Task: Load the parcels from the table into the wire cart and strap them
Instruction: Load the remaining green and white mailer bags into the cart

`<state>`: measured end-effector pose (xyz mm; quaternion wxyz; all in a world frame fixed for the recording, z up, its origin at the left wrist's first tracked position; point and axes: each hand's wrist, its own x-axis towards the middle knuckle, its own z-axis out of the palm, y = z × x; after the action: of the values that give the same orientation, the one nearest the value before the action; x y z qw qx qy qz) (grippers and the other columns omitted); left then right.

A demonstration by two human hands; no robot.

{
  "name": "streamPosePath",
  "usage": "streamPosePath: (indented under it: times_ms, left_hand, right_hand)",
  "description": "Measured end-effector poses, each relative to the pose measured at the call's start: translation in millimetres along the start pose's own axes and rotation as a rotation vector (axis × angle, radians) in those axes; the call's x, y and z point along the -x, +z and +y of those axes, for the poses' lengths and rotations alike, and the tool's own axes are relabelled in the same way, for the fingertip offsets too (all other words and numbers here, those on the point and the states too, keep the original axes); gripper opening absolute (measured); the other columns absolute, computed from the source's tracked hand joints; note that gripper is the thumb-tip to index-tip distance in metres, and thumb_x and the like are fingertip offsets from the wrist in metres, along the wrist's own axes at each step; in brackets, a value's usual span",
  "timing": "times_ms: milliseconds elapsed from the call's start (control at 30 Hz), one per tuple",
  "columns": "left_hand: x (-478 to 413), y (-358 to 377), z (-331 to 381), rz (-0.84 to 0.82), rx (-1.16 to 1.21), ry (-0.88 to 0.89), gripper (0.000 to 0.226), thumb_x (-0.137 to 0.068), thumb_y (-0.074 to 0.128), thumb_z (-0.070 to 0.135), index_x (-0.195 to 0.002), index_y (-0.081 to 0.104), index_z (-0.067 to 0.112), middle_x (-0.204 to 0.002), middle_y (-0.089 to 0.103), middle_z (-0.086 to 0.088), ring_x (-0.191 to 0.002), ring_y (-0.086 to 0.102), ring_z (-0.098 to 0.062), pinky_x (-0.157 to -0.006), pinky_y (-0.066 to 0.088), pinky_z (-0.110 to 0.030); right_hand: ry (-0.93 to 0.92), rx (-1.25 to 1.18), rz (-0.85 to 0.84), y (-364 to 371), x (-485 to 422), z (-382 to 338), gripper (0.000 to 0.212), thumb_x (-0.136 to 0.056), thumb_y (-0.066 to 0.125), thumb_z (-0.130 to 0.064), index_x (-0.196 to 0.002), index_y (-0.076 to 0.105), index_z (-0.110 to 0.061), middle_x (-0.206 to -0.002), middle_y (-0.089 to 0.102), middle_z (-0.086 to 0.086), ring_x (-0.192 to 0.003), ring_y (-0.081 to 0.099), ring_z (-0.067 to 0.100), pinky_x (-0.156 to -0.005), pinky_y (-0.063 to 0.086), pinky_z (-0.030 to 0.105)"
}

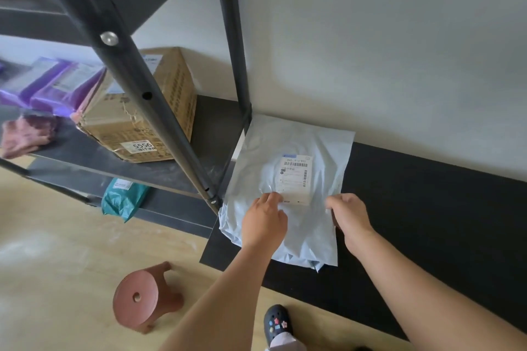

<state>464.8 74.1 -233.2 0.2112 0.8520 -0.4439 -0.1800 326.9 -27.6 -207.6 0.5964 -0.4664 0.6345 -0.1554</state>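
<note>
Pale blue-grey plastic wraps the mailer bag (296,145), which lies flat on the black table (427,208) at its left end, its far edge against the white wall (370,37) and its left side just beside the rear post of a black metal rack (228,37). A white shipping label (296,179) with barcodes sits on its top face. The left hand (263,219) rests on the bag at the label's lower left corner, fingers bent down onto the film; the fingertips are hidden behind the knuckles, so whether they pinch the plastic cannot be told. The right hand (349,216) has its fingers curled round the bag's right edge and grips it. On the rack's shelf stands a taped cardboard box (142,120) with a sticker reading 5556, with purple packets (54,85) and a pink cloth (25,134) further left. A teal bag (122,196) lies on the shelf below. On the pale wooden floor (57,251) stand a reddish-brown stool (142,296) and a dark clog (278,322) with charms.
</note>
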Motion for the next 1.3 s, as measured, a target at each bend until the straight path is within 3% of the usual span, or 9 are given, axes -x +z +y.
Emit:
streamPosePath:
  times_ms: [67, 133, 200, 467, 567, 767, 967, 1100, 1300]
  left_hand:
    - [1, -2, 0, 0.004, 0.011, -0.004, 0.03, -0.091, 0.052, 0.017, -0.119, 0.06, 0.02, -0.118, 0.064, 0.007, -0.105, 0.058, -0.015, -0.081, 0.049, -0.028]
    - [3, -2, 0, 0.019, 0.035, -0.013, 0.025, -0.089, 0.054, 0.019, -0.112, 0.062, 0.019, -0.11, 0.066, 0.006, -0.098, 0.062, -0.016, -0.078, 0.052, -0.031]
    - [5, -2, 0, 0.034, 0.043, -0.012, 0.018, -0.087, 0.057, 0.022, -0.103, 0.064, 0.019, -0.103, 0.067, 0.006, -0.09, 0.063, -0.017, -0.072, 0.052, -0.032]
    - [7, 1, 3, 0.096, 0.076, 0.044, 0.011, -0.088, 0.056, 0.018, -0.096, 0.062, 0.015, -0.094, 0.061, 0.003, -0.083, 0.06, -0.021, -0.064, 0.047, -0.032]
    - [7, 8, 13, 0.127, 0.089, 0.044, 0.021, -0.088, 0.056, 0.014, -0.107, 0.062, 0.015, -0.108, 0.057, 0.0, -0.097, 0.054, -0.021, -0.074, 0.048, -0.033]
    - [6, 22, 47, 0.223, 0.157, -0.047, 0.045, -0.083, 0.062, 0.016, -0.127, 0.054, 0.014, -0.13, 0.051, -0.007, -0.113, 0.048, -0.029, -0.095, 0.042, -0.039]
    - [18, 47, 108, 0.167, 0.264, -0.079, 0.062, -0.086, 0.059, 0.03, -0.142, 0.036, 0.017, -0.14, 0.046, -0.009, -0.124, 0.046, -0.031, -0.103, 0.037, -0.044]
    - [44, 71, 155, 0.036, 0.317, -0.052, 0.066, -0.087, 0.054, 0.041, -0.145, 0.026, 0.024, -0.139, 0.052, -0.005, -0.116, 0.055, -0.031, -0.09, 0.043, -0.037]
    - [100, 108, 218, -0.192, 0.364, -0.045, 0.074, -0.08, 0.057, 0.06, -0.14, 0.019, 0.039, -0.106, 0.063, 0.003, -0.088, 0.06, -0.023, -0.073, 0.046, -0.031]
  right_hand:
    - [0.046, -0.101, -0.045, -1, 1, -1, 0.027, -0.079, 0.059, -0.018, -0.093, 0.057, 0.006, -0.082, 0.058, 0.019, -0.074, 0.052, 0.027, -0.069, 0.043, 0.038]
    - [0.088, -0.164, -0.089, 0, 2, -2, 0.03, -0.083, 0.069, -0.028, -0.105, 0.064, -0.008, -0.095, 0.073, 0.01, -0.083, 0.068, 0.025, -0.074, 0.055, 0.036]
    - [0.086, -0.162, -0.126, 4, 3, 1, 0.026, -0.08, 0.078, -0.032, -0.102, 0.067, -0.021, -0.091, 0.076, 0.0, -0.084, 0.071, 0.018, -0.063, 0.053, 0.03]
    - [0.127, -0.243, -0.049, 3, 6, 11, 0.026, -0.084, 0.069, -0.001, -0.108, 0.067, -0.01, -0.094, 0.074, 0.009, -0.083, 0.07, 0.025, -0.058, 0.051, 0.03]
    - [0.142, -0.252, -0.007, -7, 9, 14, 0.029, -0.085, 0.058, 0.007, -0.107, 0.067, -0.01, -0.096, 0.072, 0.014, -0.086, 0.068, 0.03, -0.064, 0.053, 0.033]
    - [0.143, -0.209, 0.199, -59, 14, 25, 0.024, -0.086, 0.053, 0.007, -0.083, 0.055, -0.017, -0.084, 0.063, 0.009, -0.073, 0.059, 0.024, -0.054, 0.04, 0.028]
    - [0.143, -0.331, 0.342, -128, 29, 52, 0.017, -0.082, 0.049, 0.007, -0.084, 0.057, -0.008, -0.079, 0.058, 0.01, -0.071, 0.056, 0.023, -0.059, 0.04, 0.029]
    - [0.144, -0.376, 0.432, -179, 46, 76, 0.016, -0.079, 0.048, 0.005, -0.083, 0.057, -0.007, -0.079, 0.055, 0.01, -0.074, 0.053, 0.024, -0.068, 0.042, 0.033]
    - [0.136, -0.455, 0.576, -256, 81, 129, 0.017, -0.078, 0.045, 0.0, -0.079, 0.059, -0.01, -0.077, 0.054, 0.01, -0.072, 0.05, 0.026, -0.067, 0.041, 0.035]
